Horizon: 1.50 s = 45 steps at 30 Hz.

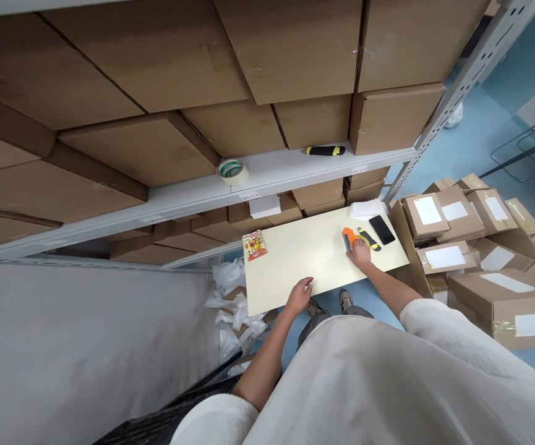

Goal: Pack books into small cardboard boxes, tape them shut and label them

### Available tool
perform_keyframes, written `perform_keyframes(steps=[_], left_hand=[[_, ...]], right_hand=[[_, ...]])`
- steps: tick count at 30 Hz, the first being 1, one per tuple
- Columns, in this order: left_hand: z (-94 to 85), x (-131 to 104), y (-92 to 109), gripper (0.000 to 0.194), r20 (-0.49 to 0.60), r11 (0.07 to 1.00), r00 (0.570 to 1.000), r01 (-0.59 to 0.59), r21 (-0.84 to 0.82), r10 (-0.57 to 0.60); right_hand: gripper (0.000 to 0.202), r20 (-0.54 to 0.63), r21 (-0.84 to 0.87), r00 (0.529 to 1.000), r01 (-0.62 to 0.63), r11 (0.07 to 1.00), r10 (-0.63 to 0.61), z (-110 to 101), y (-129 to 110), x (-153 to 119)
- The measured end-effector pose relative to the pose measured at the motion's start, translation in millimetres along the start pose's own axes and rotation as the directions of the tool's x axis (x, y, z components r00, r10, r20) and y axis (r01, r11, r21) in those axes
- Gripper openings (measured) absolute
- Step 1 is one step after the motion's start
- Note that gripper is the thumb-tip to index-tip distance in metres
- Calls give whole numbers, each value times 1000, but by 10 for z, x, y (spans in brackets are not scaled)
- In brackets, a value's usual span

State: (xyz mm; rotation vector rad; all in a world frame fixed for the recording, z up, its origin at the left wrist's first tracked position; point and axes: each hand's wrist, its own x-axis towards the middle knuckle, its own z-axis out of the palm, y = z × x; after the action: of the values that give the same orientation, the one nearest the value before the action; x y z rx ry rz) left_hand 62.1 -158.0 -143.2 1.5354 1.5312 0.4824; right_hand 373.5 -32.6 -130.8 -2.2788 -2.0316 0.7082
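My right hand [360,254] is closed on an orange tape dispenser [348,235] near the right end of a cream tabletop [295,266]. My fingers partly hide the dispenser. Just beyond this hand lie a yellow-and-black utility knife [370,240] and a black phone [381,229]. At the table's front edge, my left hand [299,295] holds nothing, its fingers loosely apart. A colourful printed packet [254,245] rests at the far left corner, and a white stack of paper or film [367,209] at the far right corner.
Shelves of cardboard boxes [295,49] rise behind the table. A tape roll [232,172] and another utility knife [325,151] lie on the shelf edge [276,170]. Labelled cartons [503,296] are piled on the right. White plastic bags [230,278] lie left of the table.
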Motion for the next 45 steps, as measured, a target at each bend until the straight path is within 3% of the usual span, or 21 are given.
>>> perform_keyframes(steps=[5,11,16,23,31,38,45], left_hand=[[-102,88,8,35,-80,999,997,-7,-48,3],[-277,178,145,36,-239,995,971,-26,-98,2],[-188,22,200,45,-374,981,923,16,-191,-88],[125,-590,59,38,-498,950,833,96,-299,-241],[248,-1427,-267,35,-637,918,683,129,-376,-357],[345,-2207,-512,35,-676,894,605,150,-423,-421],[467,-2908,-783,35,-701,872,543,131,-472,-462]], right_hand=[[37,-66,-52,995,69,996,-72,-145,-99,-83],[30,-55,-39,962,264,964,-266,-386,-437,-166],[28,13,-14,906,424,906,-424,-348,-662,-316],[23,151,-50,793,602,797,-590,-169,-869,-515],[22,261,-52,637,760,648,-726,60,-1383,-792],[24,333,-47,511,849,527,-793,368,-1799,-1287],[23,344,-47,431,895,443,-834,813,-2133,-1923]])
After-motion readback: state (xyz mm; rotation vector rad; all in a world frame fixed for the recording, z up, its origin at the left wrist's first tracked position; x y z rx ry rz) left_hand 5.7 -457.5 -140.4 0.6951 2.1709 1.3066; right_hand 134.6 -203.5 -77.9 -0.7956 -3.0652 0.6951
